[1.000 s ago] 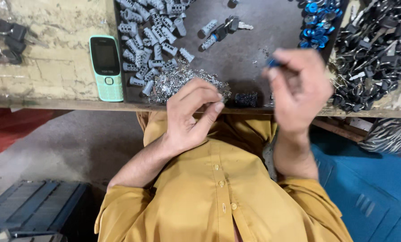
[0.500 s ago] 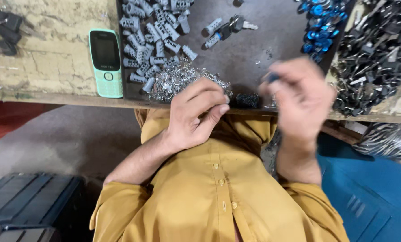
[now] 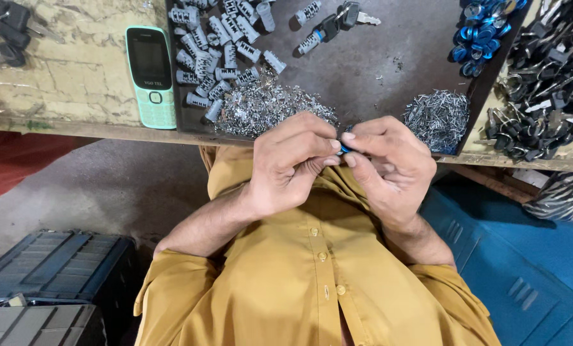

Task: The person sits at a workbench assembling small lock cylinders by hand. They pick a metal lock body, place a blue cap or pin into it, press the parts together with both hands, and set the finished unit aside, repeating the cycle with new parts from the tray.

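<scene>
Worn bench point(image 3: 62, 90): green phone point(image 3: 151, 75), dark tray point(image 3: 389, 57).

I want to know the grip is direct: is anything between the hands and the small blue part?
Nothing visible: the left hand and right hand both pinch the small blue part directly, fingertips meeting on it.

My left hand point(image 3: 293, 163) and right hand point(image 3: 386, 163) meet fingertip to fingertip just at the near edge of the worktop point(image 3: 62, 90), pinching a small blue part point(image 3: 344, 148) between them, mostly hidden by my fingers. On the dark tray point(image 3: 389, 57) just beyond lie a heap of tiny metal pins point(image 3: 270, 106), a second pin pile point(image 3: 437, 118) to the right, silver lock cylinders point(image 3: 219, 48) far left and blue rings point(image 3: 478, 32) far right. A mint-green phone point(image 3: 151, 75) lies left of the tray.
</scene>
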`<state>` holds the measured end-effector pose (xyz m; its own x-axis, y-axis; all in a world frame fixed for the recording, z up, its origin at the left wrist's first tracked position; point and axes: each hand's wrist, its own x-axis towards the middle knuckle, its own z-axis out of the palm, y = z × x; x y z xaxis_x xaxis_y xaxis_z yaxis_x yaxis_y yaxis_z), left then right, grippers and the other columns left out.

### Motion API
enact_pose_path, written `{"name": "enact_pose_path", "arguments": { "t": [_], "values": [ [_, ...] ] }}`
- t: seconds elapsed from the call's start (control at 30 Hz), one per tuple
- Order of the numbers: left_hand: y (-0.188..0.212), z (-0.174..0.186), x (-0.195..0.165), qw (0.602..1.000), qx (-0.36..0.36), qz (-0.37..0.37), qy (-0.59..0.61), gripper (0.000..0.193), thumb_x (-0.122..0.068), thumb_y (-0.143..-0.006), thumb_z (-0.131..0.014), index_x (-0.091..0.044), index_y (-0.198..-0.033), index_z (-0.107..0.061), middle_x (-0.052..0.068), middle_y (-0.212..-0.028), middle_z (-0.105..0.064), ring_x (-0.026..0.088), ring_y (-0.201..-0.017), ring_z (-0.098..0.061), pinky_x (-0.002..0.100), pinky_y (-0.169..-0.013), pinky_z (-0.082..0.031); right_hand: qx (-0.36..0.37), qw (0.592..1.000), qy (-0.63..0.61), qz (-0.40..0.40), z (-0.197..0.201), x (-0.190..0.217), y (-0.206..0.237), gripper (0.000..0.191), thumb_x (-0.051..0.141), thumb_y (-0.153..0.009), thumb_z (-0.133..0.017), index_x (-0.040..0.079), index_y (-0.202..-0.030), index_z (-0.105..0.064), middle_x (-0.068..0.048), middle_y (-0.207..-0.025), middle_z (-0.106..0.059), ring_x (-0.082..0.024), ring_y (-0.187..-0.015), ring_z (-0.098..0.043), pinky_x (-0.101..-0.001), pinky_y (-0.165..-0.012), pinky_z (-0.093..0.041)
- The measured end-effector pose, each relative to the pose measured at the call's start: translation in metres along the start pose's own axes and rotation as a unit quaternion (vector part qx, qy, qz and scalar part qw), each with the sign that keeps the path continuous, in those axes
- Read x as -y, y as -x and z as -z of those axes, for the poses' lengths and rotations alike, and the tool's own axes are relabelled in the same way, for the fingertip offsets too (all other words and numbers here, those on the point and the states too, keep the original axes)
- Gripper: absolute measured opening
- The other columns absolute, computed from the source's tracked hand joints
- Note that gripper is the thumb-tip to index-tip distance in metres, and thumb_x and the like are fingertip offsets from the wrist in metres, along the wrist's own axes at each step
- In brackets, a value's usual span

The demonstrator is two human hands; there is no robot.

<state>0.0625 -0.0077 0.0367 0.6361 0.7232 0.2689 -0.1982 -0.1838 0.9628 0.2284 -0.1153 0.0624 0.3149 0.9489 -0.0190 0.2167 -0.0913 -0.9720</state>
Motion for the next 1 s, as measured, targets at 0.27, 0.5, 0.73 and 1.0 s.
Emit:
{"name": "enact_pose_path", "arguments": {
  "t": [0.27,0.5,0.73,1.0],
  "values": [
    [-0.004,0.013,-0.005,0.902,0.07,0.261,0.336,0.047,0.004,-0.09,-0.071,-0.008,-0.131,-0.053,-0.003,-0.1,-0.062,0.003,-0.09,-0.059,0.02,-0.08,-0.05,0.039,0.954,0.22,0.202,-0.003,0.006,-0.006,0.045,0.019,-0.081,-0.095,0.005,-0.117,-0.072,-0.009,-0.105,-0.058,-0.022,-0.092,-0.059,-0.0346,-0.08,-0.049],
    [-0.005,0.025,0.0,0.993,-0.048,0.105,0.031,0.015,-0.015,-0.097,-0.076,-0.004,-0.107,-0.071,0.004,-0.099,-0.073,0.013,-0.092,-0.068,0.026,-0.084,-0.053,0.102,0.96,0.19,0.176,0.011,0.016,-0.064,0.053,0.012,-0.08,-0.087,0.005,-0.127,-0.064,-0.017,-0.115,-0.055,-0.03,-0.097,-0.062,-0.0376,-0.08,-0.055],
    [-0.003,0.043,0.001,0.994,-0.068,0.088,-0.023,0.022,-0.023,-0.099,-0.076,-0.004,-0.11,-0.074,0.005,-0.104,-0.073,0.017,-0.094,-0.068,0.029,-0.086,-0.052,0.045,0.814,0.522,0.249,0.007,0.015,-0.135,0.044,0.014,-0.085,-0.09,0.002,-0.121,-0.069,-0.01,-0.087,-0.058,-0.027,-0.08,-0.061,-0.0371,-0.069,-0.049],
    [-0.004,0.047,0.002,0.966,-0.084,0.213,0.12,0.016,-0.01,-0.098,-0.07,-0.002,-0.112,-0.072,0.005,-0.103,-0.068,0.009,-0.081,-0.064,0.024,-0.071,-0.051,0.041,0.919,0.323,0.221,0.001,0.02,-0.09,0.016,0.001,-0.092,-0.08,-0.001,-0.107,-0.075,-0.013,-0.091,-0.071,-0.02,-0.069,-0.065,-0.0302,-0.06,-0.049]
  ]
}}
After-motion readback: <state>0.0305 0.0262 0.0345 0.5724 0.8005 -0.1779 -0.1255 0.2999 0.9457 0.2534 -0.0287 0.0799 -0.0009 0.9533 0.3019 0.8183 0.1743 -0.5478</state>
